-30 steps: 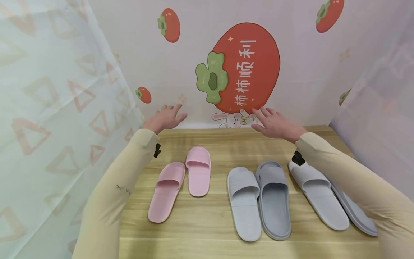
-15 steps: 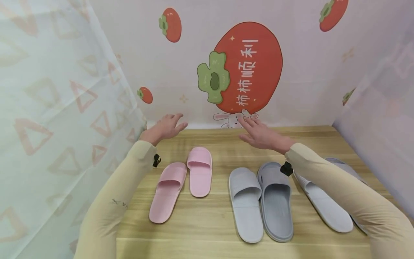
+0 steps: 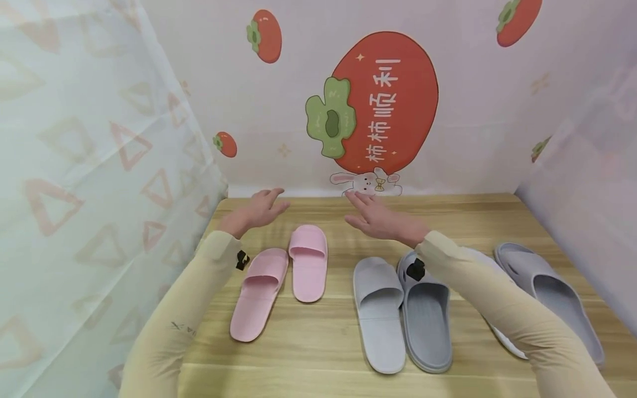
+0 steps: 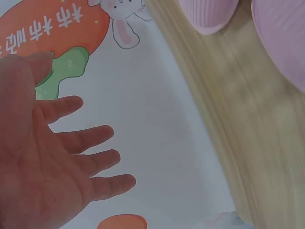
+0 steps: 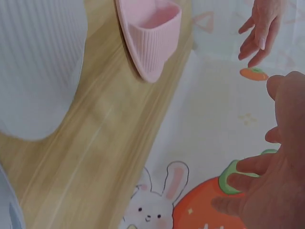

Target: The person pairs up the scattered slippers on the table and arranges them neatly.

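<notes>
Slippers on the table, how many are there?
6: two pink slippers on the left, light grey and darker grey in the middle, one grey far right, one white mostly hidden under the right sleeve.

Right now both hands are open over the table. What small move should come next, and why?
Probably lower the left hand onto the tilted pink slipper. Both hands hover open and hold nothing. The left hand is the one nearest the pink pair, and that slipper lies askew with its toe against its straight mate. The right hand hangs beyond the light grey slipper.
</notes>
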The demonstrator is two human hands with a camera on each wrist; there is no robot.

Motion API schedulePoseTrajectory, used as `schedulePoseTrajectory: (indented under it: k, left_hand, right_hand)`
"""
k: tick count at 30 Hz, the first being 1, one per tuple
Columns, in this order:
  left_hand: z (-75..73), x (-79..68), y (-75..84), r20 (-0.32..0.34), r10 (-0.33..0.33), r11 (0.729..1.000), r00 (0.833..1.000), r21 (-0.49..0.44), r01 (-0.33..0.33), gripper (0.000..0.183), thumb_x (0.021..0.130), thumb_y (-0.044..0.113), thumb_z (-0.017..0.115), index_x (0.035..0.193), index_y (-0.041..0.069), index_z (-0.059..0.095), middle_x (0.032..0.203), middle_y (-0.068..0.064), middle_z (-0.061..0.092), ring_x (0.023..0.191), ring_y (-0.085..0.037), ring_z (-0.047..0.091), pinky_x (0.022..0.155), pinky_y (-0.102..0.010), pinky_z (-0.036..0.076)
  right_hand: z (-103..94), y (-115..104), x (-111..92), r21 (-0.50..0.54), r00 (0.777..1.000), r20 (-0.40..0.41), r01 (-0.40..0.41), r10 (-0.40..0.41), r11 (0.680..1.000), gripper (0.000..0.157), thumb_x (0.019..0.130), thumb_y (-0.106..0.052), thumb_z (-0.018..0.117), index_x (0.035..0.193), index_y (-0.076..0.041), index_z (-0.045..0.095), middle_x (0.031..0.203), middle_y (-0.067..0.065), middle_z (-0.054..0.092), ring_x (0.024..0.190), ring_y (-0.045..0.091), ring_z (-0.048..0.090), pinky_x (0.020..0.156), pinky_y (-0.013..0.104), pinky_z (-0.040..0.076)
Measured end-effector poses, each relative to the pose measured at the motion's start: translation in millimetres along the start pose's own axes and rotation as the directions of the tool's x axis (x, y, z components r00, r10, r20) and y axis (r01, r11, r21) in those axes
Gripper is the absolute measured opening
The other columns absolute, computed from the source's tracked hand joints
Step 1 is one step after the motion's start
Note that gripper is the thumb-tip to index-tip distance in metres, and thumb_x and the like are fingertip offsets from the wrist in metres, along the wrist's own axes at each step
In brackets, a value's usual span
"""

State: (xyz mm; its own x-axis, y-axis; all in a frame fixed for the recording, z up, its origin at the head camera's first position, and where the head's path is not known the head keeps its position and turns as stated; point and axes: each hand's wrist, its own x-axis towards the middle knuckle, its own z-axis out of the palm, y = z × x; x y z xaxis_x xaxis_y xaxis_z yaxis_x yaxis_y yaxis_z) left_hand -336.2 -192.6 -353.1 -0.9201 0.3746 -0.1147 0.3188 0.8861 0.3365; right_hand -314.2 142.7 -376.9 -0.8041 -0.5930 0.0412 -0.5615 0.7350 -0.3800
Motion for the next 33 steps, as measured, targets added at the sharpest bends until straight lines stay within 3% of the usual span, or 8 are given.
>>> schedulePoseTrajectory:
  k: [9, 19, 33]
  left_hand:
    - [16.3, -8.0, -2.0, -0.023, 0.020, 0.999, 1.000, -0.029, -0.021, 0.065, 0.104, 0.045, 0.038, 0.154, 0.006, 0.025, 0.156, -0.026, 0.030, 0.145, -0.043, 0.027, 0.117, -0.057, 0.024]
    - [29.1, -22.8, -7.1, -0.004, 0.020, 0.998, 1.000, -0.052, -0.020, 0.065, 0.104, 0.045, 0.038, 0.153, 0.005, 0.027, 0.155, -0.028, 0.030, 0.143, -0.045, 0.030, 0.116, -0.058, 0.026]
    - [48.9, -31.4, -10.3, -0.011, 0.026, 0.997, 1.000, -0.075, -0.026, 0.066, 0.104, 0.044, 0.039, 0.154, 0.003, 0.025, 0.155, -0.027, 0.031, 0.143, -0.046, 0.028, 0.117, -0.058, 0.024]
  right_hand:
    - [19.7, -14.9, 10.3, 0.011, 0.995, -0.056, 0.088, -0.087, 0.996, 0.073, 0.101, -0.043, 0.047, 0.156, -0.004, 0.019, 0.159, 0.023, 0.023, 0.146, 0.045, 0.022, 0.118, 0.057, 0.022]
    - [37.4, -17.6, 17.3, 0.048, 0.998, -0.021, 0.061, -0.060, 0.997, 0.074, 0.101, -0.047, 0.045, 0.158, -0.009, 0.015, 0.160, 0.019, 0.024, 0.148, 0.040, 0.023, 0.120, 0.054, 0.020]
    - [52.5, -25.1, 25.3, 0.100, 0.999, -0.011, 0.054, -0.053, 0.994, 0.075, 0.101, -0.046, 0.047, 0.157, -0.008, 0.015, 0.161, 0.016, 0.024, 0.149, 0.034, 0.025, 0.121, 0.049, 0.022]
